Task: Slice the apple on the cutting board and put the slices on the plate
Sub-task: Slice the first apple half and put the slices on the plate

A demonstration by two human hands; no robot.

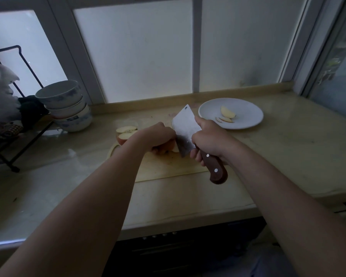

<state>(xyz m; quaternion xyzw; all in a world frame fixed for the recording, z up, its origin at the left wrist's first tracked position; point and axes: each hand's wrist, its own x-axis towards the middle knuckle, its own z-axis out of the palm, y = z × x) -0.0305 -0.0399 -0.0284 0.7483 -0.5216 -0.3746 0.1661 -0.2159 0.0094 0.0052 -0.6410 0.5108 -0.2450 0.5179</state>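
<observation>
Nearest the viewer, the cutting board [164, 168] is lying on the pale tabletop [288, 148]. Above its near right corner the right hand [206, 140] is clenching the dark wooden handle of a broad knife [185, 126], whose blade is angling down toward the board. Just left of the blade, the left hand [158, 136] is curling over an apple piece [170, 145] and pinning it to the board. The knife edge appears to be meeting the fruit, though the dim light and the fingers are hiding the contact line.

Farther left, two more cut apple pieces [126, 131] are waiting at the board's far edge with their pale flesh showing. Beyond the knife, to the right, a white plate [248, 114] is carrying a few slices [227, 113]. Stacked bowls [68, 108] are standing at far left, under the window.

Handling, as judged: the apple is likely behaving as a firm, light, brittle thing, its wet cut face slippery. It is best held by the skin side, flat face down, fingertips tucked back from the blade. Thin slices are best lifted by their edges.
</observation>
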